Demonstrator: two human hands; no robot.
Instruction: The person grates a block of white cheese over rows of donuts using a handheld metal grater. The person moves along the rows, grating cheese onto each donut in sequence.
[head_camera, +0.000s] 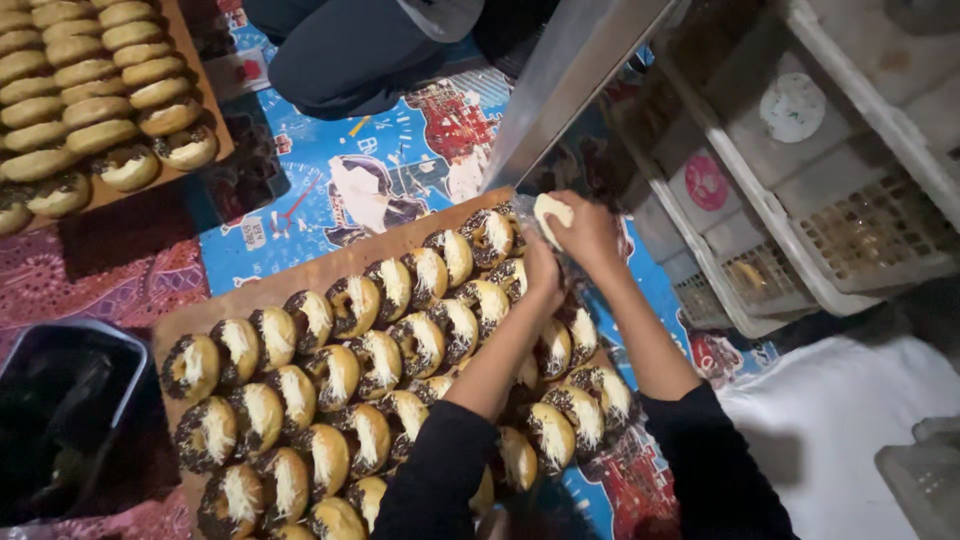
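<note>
A wooden board on the floor carries several chocolate-rimmed doughnuts topped with pale shreds. My right hand is at the board's far right corner, closed on a pale doughnut inside a thin clear plastic bag. My left hand is just beside it, fingers curled against the bag's edge above the doughnuts. Both my sleeves are black.
A second board with plain glazed doughnuts lies at top left. A dark tub stands at left. White plastic crates are stacked at right, a metal sheet leans above, and a seated person's knees are at top.
</note>
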